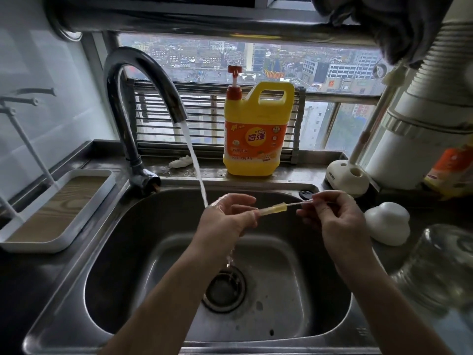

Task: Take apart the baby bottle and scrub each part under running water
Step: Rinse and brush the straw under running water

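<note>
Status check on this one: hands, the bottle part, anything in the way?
Left hand pinches yellow straw tube; right hand pinches thin white brush stem entering tube's end. Tap stream lands on left hand, not tube. Nothing blocking.

This is a home kitchen in a high flat. A steel sink [122, 257] is set in a steel counter [58, 290], with a curved tap [143, 70] running water [197, 165] into it and a yellow jug [258, 129] of dish soap on the ledge [297, 174] behind. The window [281, 57] looks down on city roofs, a white tray [15, 243] stands at the left, and a vent hose [445, 55] hangs at the right.
</note>
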